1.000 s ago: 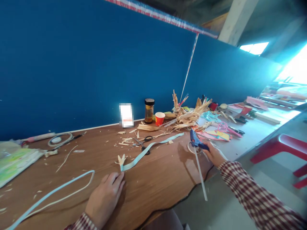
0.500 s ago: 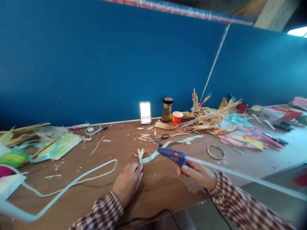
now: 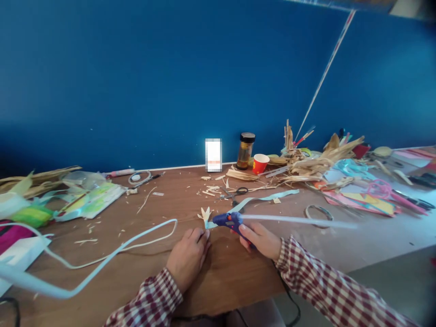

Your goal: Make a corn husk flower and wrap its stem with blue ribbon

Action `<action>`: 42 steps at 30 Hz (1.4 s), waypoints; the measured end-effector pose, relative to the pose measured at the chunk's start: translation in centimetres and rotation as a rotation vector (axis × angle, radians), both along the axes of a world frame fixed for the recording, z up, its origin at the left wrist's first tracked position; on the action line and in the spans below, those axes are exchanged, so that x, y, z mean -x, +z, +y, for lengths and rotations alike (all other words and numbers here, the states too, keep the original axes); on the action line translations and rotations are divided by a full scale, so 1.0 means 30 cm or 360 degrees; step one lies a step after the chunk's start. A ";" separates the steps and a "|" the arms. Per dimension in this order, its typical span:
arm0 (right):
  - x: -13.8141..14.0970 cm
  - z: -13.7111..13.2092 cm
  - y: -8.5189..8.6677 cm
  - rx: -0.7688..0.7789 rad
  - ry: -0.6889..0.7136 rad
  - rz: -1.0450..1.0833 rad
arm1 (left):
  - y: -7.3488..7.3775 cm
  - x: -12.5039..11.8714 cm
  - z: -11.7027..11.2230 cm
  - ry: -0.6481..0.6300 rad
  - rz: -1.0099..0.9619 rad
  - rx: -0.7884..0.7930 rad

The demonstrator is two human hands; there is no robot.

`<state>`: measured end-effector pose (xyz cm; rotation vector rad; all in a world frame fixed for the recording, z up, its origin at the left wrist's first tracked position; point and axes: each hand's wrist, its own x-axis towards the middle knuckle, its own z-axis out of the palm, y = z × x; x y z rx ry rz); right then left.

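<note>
My right hand (image 3: 260, 239) grips a blue glue gun (image 3: 230, 220) with a long clear glue stick (image 3: 299, 221) jutting out to the right. The gun's nozzle points left at a small cut husk piece (image 3: 205, 213) on the end of a light blue strip (image 3: 259, 200). My left hand (image 3: 189, 255) lies on the wooden table (image 3: 143, 268), fingers together, fingertips pressing down on the strip's end just beside the nozzle.
A long looped pale blue strip (image 3: 102, 259) runs across the left. Scissors (image 3: 233, 194), a jar (image 3: 245, 151), a red paper cup (image 3: 260, 163), a husk pile (image 3: 306, 165), a ring (image 3: 316, 213) and coloured paper (image 3: 361, 197) lie beyond. Bags (image 3: 85, 202) sit at left.
My right hand has carried the glue gun from the right side of the table leftward to the husk piece by my left hand. The view has panned left.
</note>
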<state>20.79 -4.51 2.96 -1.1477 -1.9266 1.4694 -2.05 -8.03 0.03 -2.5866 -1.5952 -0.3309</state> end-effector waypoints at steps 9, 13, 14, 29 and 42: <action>0.001 0.007 -0.029 0.0029 -0.0011 -0.0145 | 0.003 -0.001 0.003 0.0003 0.0011 0.0034; 0.014 0.010 -0.023 0.0029 -0.0010 -0.0169 | 0.005 -0.002 0.003 0.0016 -0.0005 0.0045; 0.016 0.012 -0.019 0.0032 -0.0005 -0.0177 | 0.006 -0.002 0.003 0.0021 0.0001 0.0054; 0.035 0.045 0.035 -0.0080 0.0040 -0.0405 | 0.002 -0.005 0.002 0.0047 0.0059 0.0016; 0.045 0.054 0.034 -0.0168 0.0038 -0.0449 | -0.009 -0.003 0.007 -0.0028 0.0075 -0.0050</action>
